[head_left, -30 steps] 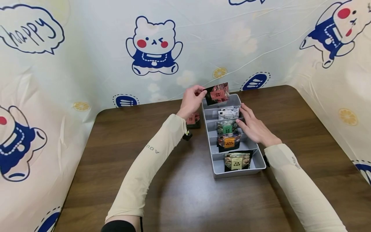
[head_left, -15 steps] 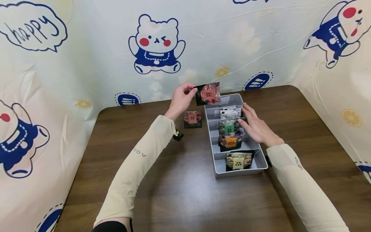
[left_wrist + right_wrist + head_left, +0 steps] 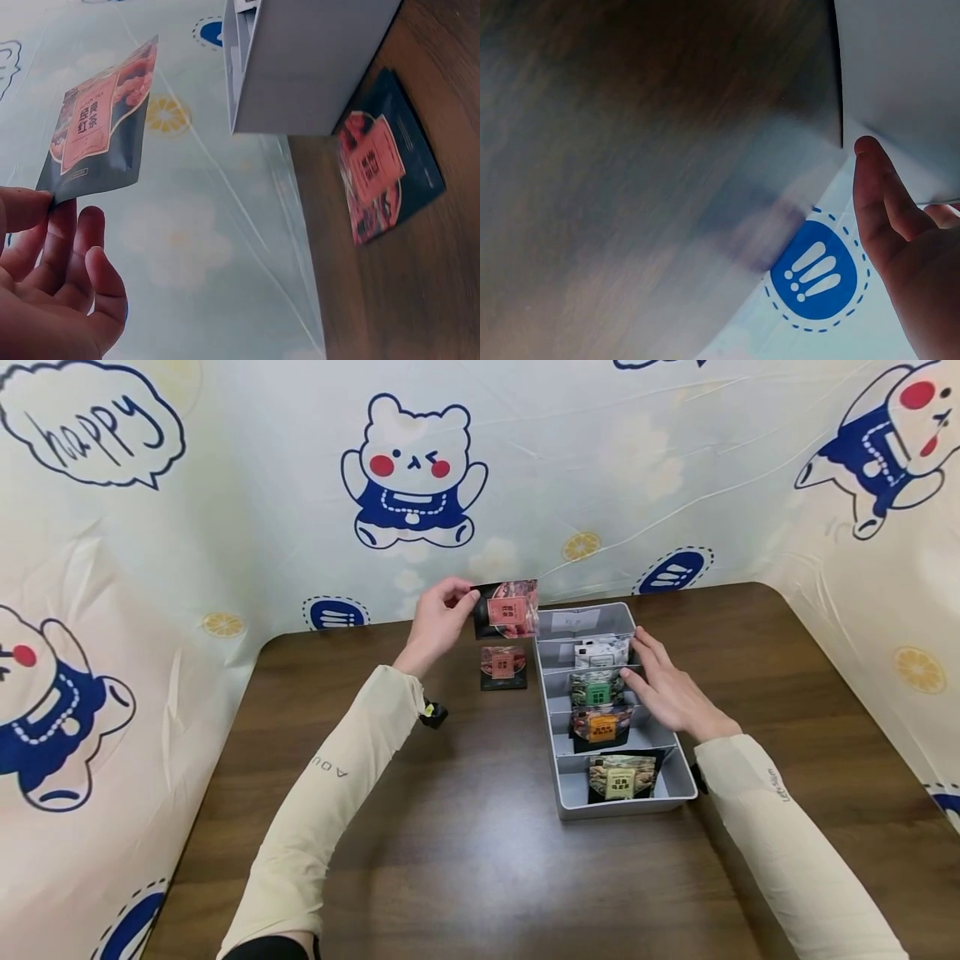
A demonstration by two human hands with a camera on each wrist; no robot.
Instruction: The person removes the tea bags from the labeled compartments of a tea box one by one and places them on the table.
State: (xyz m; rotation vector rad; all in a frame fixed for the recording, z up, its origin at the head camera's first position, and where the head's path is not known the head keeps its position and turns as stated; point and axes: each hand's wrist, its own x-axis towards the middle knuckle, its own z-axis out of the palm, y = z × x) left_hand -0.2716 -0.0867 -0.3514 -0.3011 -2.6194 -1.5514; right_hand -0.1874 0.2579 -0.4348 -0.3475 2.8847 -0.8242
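Note:
My left hand (image 3: 438, 618) pinches a black-and-red tea sachet (image 3: 510, 610) by its edge, raised just left of the far end of a grey divided tray (image 3: 626, 811). A second red tea sachet (image 3: 503, 667) lies flat on the table below it, beside the tray. At the tray's right side, my right hand (image 3: 671, 693) holds the wall, thumb over the rim and fingers along the outside. White (image 3: 602, 652), green (image 3: 597, 690), orange (image 3: 602, 727) and yellow (image 3: 621, 779) sachets stand in separate compartments. The far compartment shows a bare bottom.
The tray stands right of centre on a brown wooden table (image 3: 435, 860). A printed cloth (image 3: 285, 510) with cartoon bears hangs around the back and both sides, right behind the far table edge.
My left hand has carried the red sachet leftward, away from over the far compartment, uncovering the second sachet on the table. My right hand keeps its place on the tray.

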